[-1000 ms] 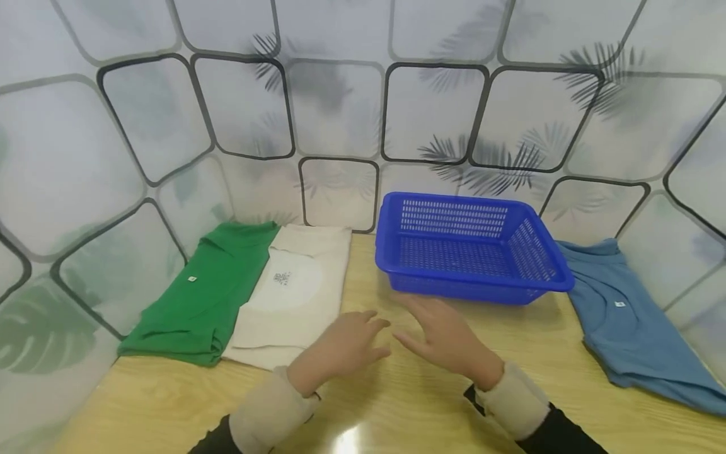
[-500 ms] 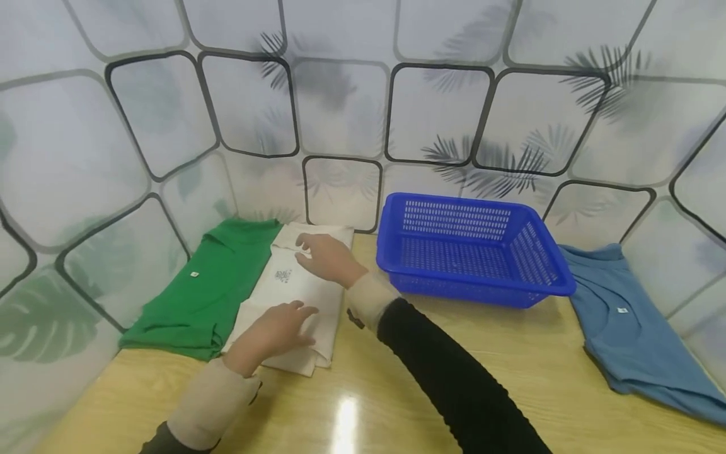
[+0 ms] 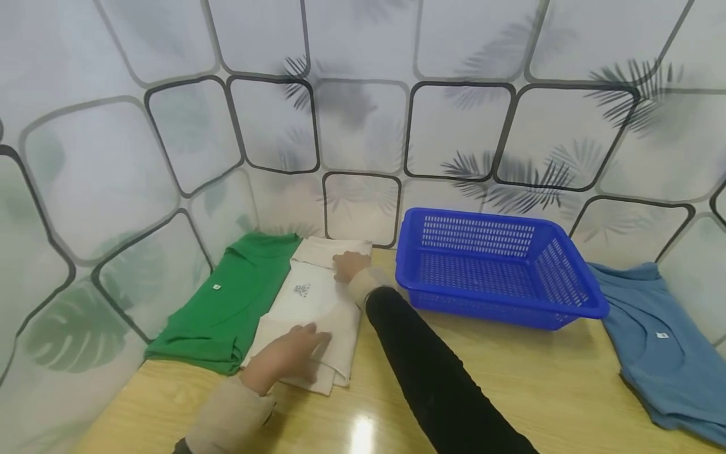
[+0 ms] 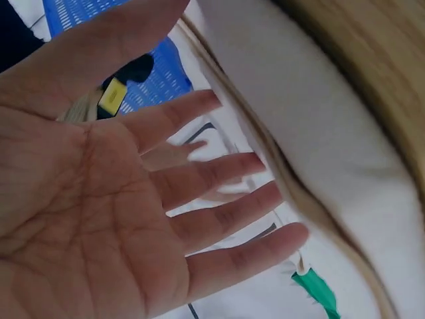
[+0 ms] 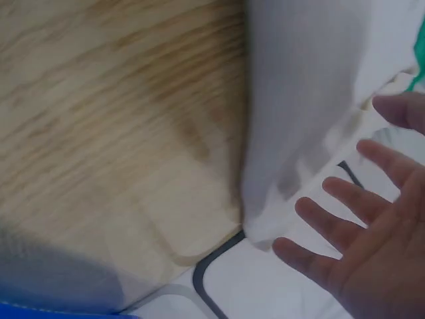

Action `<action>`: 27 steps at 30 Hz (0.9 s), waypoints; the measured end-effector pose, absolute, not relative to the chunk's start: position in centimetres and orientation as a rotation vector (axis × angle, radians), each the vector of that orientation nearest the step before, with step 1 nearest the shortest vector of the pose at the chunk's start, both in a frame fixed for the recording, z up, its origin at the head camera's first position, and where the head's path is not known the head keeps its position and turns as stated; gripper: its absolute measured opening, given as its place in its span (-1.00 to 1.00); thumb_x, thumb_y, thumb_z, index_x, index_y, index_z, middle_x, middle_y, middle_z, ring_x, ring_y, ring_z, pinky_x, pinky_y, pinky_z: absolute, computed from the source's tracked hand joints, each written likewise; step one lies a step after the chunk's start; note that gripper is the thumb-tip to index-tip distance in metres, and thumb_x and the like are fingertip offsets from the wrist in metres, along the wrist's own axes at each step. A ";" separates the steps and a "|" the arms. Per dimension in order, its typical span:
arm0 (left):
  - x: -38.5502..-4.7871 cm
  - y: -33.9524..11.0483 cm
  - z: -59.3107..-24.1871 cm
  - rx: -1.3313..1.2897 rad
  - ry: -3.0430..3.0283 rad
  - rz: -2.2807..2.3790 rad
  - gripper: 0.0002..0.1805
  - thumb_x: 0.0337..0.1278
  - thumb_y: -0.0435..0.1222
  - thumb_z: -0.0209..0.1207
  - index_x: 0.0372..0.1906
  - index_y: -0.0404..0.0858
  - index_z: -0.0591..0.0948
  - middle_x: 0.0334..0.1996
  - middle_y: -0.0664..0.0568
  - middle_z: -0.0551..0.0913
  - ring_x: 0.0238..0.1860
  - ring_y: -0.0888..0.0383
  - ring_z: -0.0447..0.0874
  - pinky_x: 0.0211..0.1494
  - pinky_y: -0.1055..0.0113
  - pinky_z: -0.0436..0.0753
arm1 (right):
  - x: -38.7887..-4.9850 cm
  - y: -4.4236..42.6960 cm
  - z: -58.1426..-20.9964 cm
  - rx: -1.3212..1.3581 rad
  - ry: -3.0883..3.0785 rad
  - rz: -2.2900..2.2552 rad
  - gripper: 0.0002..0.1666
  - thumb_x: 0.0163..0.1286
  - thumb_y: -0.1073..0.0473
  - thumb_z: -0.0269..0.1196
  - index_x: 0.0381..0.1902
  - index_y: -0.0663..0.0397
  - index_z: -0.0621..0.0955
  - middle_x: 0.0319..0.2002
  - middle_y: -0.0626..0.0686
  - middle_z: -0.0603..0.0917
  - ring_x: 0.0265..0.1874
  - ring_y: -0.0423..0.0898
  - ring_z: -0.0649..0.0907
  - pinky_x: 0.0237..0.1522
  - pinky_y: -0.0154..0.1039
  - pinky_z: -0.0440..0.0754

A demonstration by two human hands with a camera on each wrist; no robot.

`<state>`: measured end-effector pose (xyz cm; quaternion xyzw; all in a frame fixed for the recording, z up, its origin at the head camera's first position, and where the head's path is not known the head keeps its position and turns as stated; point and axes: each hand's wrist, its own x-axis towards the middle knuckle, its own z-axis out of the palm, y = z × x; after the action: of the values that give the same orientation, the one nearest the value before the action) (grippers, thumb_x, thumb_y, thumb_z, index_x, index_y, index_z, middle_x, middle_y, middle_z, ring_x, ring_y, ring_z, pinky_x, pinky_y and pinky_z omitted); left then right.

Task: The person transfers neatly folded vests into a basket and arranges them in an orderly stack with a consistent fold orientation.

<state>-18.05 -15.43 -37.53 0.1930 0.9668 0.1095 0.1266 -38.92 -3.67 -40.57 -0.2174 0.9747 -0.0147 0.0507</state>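
A folded white shirt (image 3: 306,290) with a small dark print lies left of centre. My left hand (image 3: 289,356) is at its near edge; in the left wrist view the left hand (image 4: 133,199) has its fingers spread beside the white cloth (image 4: 292,100). My right hand (image 3: 350,265) is at the shirt's far right part, and in the right wrist view the right hand (image 5: 372,232) shows spread fingers near the cloth's edge (image 5: 299,100). Whether either hand touches the cloth, I cannot tell. A folded green shirt (image 3: 227,302) lies directly left of the white one.
A blue plastic basket (image 3: 499,302) stands at the back, right of the white shirt. Farther right lies a folded blue shirt (image 3: 652,340). A patterned curtain (image 3: 363,126) rises behind and at both sides of the wooden table (image 3: 454,372).
Both hands have moved left from beside the basket to the white shirt, the right one reaching to its far part. The head view has shifted, so everything sits farther right and lower.
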 end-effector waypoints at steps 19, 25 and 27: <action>-18.7 -15.8 -36.3 0.755 2.804 0.405 -0.60 -0.31 -0.53 0.35 -0.15 -0.36 0.68 -0.30 -0.07 0.63 -0.23 0.01 0.59 -0.05 0.23 0.58 | -39.3 -3.4 -38.9 -0.324 3.069 -0.075 -0.51 0.31 -0.06 0.12 0.15 -0.02 0.54 0.10 0.15 0.59 0.09 0.13 0.56 0.16 0.22 0.39; -18.3 -15.4 -37.2 0.724 2.793 0.455 -0.59 -0.34 -0.55 0.33 -0.17 -0.34 0.69 -0.32 -0.03 0.62 -0.24 0.04 0.58 -0.06 0.25 0.58 | -38.3 -3.1 -40.1 -0.173 3.027 -0.143 -0.14 0.31 -0.23 0.08 0.48 -0.26 0.04 0.45 0.20 0.12 0.41 0.23 0.18 0.31 0.38 0.02; -18.2 -15.5 -37.3 0.720 2.796 0.468 -0.60 -0.34 -0.56 0.32 -0.18 -0.33 0.69 -0.31 -0.03 0.63 -0.24 0.04 0.58 -0.06 0.24 0.58 | -38.3 -3.0 -40.5 -0.152 3.017 -0.151 -0.11 0.30 -0.27 0.08 0.48 -0.27 0.02 0.46 0.19 0.13 0.42 0.23 0.15 0.33 0.37 -0.02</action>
<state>-18.21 -15.46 -37.34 0.2448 0.9503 0.1591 0.1080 -38.35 -3.03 -40.49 -0.0501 0.9958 -0.0497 0.0583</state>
